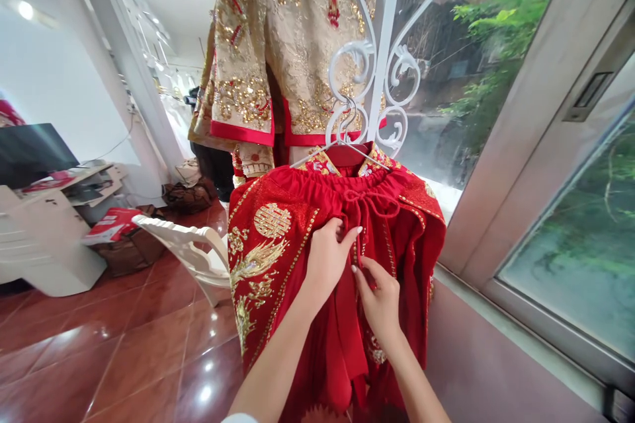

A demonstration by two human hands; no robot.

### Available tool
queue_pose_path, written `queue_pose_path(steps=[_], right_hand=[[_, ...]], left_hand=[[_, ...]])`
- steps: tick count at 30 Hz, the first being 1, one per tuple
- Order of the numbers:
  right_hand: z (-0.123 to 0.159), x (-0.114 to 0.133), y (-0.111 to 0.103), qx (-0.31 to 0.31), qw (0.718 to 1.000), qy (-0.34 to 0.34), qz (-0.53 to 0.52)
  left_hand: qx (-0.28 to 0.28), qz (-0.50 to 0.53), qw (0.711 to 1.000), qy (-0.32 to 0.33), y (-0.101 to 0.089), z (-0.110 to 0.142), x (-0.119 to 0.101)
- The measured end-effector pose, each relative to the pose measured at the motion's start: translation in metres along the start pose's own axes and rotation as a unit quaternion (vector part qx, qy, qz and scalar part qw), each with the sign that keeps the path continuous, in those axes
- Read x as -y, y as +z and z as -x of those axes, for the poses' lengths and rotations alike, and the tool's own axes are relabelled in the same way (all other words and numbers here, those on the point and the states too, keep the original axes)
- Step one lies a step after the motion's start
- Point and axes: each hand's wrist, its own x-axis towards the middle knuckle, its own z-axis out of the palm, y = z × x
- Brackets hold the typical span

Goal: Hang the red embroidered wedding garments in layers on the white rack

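Note:
A red garment with gold embroidery and beaded edges hangs in front of me on a wire hanger. Its gathered top has a thin red cord tied in a bow, and an embroidered collar shows above it. Just below the bow, my left hand is closed on the red cloth, thumb stretched across the front. Slightly lower, my right hand pinches the beaded front edge between thumb and fingertips. Exactly how much cloth each hand grips is hidden behind the fingers.
A white scrolled metal stand rises behind the hanger. Beside it hangs a cream-and-gold embroidered jacket. A white chair stands to the left, with a desk and monitor beyond. A window frame lies on the right.

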Motion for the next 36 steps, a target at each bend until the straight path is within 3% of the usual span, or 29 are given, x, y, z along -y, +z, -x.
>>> queue_pose_path(steps=[4,7,9,11,13,15,19,22,25,28,31,36], right_hand=[[0.0,0.002,-0.008,-0.017,0.997,0.073,-0.002],[-0.006,0.013,-0.01,-0.05,0.995,0.084,-0.014],[-0.015,0.021,-0.006,-0.035,0.995,0.089,-0.041],[-0.024,0.025,0.003,-0.006,0.989,0.117,-0.09],[-0.03,0.026,0.012,-0.009,0.977,0.162,-0.135],[-0.031,0.025,0.016,-0.045,0.972,0.191,-0.132],[-0.027,0.02,0.011,-0.086,0.984,0.149,-0.041],[-0.026,0.017,0.008,-0.088,0.981,0.154,-0.074],[-0.025,0.01,0.011,-0.015,0.965,0.183,-0.187],[-0.017,-0.002,0.014,0.098,0.947,0.2,-0.233],[-0.005,-0.013,0.014,0.1,0.948,0.232,-0.194],[0.004,-0.015,0.01,0.135,0.953,0.181,-0.202]], left_hand=[[0.037,0.129,0.991,-0.001,-0.004,0.0,0.012],[0.061,0.237,0.969,-0.04,-0.002,0.002,0.02],[0.047,0.312,0.945,-0.083,0.002,0.004,0.023],[-0.009,0.343,0.932,-0.118,0.008,0.006,0.021],[-0.072,0.303,0.942,-0.125,0.012,0.008,0.017],[-0.1,0.22,0.966,-0.094,0.014,0.009,0.011],[-0.09,0.121,0.988,-0.035,0.013,0.001,0.009],[-0.096,0.17,0.978,-0.073,0.012,-0.011,0.015],[-0.109,0.199,0.966,-0.122,0.012,-0.012,0.022],[-0.12,0.083,0.984,-0.099,0.011,0.003,0.03],[-0.166,-0.021,0.984,-0.06,0.009,0.022,0.04],[-0.143,0.007,0.989,-0.028,0.008,0.028,0.041]])
